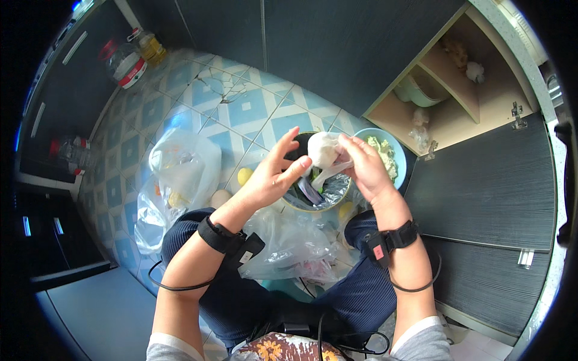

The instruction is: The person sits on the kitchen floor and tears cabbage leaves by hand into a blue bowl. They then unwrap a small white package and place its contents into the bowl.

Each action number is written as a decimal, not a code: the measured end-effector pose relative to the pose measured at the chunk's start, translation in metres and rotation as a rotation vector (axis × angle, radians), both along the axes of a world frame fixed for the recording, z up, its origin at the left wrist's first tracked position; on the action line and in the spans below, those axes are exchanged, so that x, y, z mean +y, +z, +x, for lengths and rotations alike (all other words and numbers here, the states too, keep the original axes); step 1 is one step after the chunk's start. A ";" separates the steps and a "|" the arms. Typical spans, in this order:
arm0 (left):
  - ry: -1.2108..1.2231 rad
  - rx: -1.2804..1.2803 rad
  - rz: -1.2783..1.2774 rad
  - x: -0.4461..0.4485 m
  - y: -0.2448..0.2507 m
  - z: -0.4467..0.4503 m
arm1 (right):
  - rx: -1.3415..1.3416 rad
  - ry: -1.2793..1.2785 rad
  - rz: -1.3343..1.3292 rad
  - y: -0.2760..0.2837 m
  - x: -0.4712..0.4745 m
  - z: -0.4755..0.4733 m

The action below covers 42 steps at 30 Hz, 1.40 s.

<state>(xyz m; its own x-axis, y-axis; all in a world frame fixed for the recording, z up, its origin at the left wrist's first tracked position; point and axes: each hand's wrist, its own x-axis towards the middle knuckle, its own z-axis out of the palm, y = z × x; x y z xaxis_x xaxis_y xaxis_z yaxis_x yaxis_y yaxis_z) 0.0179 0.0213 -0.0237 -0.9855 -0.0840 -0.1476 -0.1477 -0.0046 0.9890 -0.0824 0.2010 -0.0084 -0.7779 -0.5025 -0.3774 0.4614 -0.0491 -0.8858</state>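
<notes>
My right hand (368, 169) grips a white rounded bundle (323, 150), possibly a garlic bulb or something wrapped in thin film. A pale translucent strip hangs from it. My left hand (273, 173) is just left of the bundle with fingers spread; its thumb tip is close to it, and I cannot tell whether they touch. Below both hands stands a round bin (334, 201) lined with dark plastic, with a purplish peel (310, 192) and green scraps inside. Right of the bin, partly behind my right hand, is a light blue bowl (401, 158) of torn pale-green leaves (384, 153).
Clear plastic bags (185, 158) lie on the tiled floor at left, and another bag (289, 243) between my knees. A yellow round item (245, 176) and a tan one (221, 197) sit beside the bin. An open cabinet (451, 122) is at right; an oil bottle (152, 49) stands far left.
</notes>
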 end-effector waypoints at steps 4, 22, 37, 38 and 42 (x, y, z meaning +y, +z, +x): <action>-0.094 0.054 0.029 0.018 -0.002 -0.023 | 0.027 0.120 0.078 0.000 -0.001 -0.002; 0.332 0.013 -0.462 0.026 0.005 -0.037 | 0.124 0.270 -0.038 0.010 0.002 0.005; 0.273 -0.298 0.427 0.010 -0.005 -0.036 | 0.036 0.164 -0.149 0.001 -0.003 0.002; 0.146 -0.358 0.514 0.010 -0.002 -0.036 | 0.053 0.119 -0.115 -0.003 -0.006 0.001; 0.108 -0.242 0.392 0.012 0.003 -0.036 | 0.314 0.105 0.107 -0.005 -0.004 -0.003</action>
